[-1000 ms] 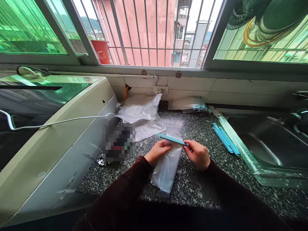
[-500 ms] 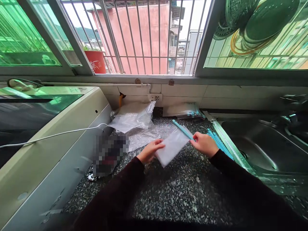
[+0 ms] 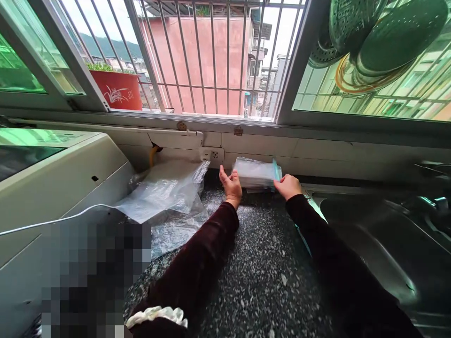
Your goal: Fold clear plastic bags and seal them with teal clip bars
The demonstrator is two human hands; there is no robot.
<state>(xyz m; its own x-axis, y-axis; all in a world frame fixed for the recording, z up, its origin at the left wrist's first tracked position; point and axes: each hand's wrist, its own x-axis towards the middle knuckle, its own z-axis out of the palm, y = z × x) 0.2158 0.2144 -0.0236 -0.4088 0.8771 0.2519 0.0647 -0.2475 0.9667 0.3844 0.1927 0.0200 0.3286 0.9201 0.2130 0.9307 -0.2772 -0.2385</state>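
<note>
A clear plastic sleeve (image 3: 253,168) with a teal slide bar (image 3: 275,170) along its right edge lies on top of a stack of similar sleeves (image 3: 259,186) against the tiled wall. My right hand (image 3: 289,187) pinches the sleeve at the lower end of that bar. At the stack's left side is my left hand (image 3: 231,186), its fingers spread and raised; whether they touch the sleeve's edge I cannot tell. My right forearm mostly hides the loose teal bars (image 3: 303,239) beside the sink.
Loose clear plastic sheets and bags (image 3: 162,188) lie to the left on the speckled counter (image 3: 257,272). Further left stands a pale appliance (image 3: 66,173) with a white cord (image 3: 81,213). A metal sink (image 3: 366,244) is on the right. A wall socket (image 3: 211,154) sits behind.
Both hands have moved forward with the sleeve to the stack by the wall. The left hand has let go and opened its fingers. The view has shifted somewhat.
</note>
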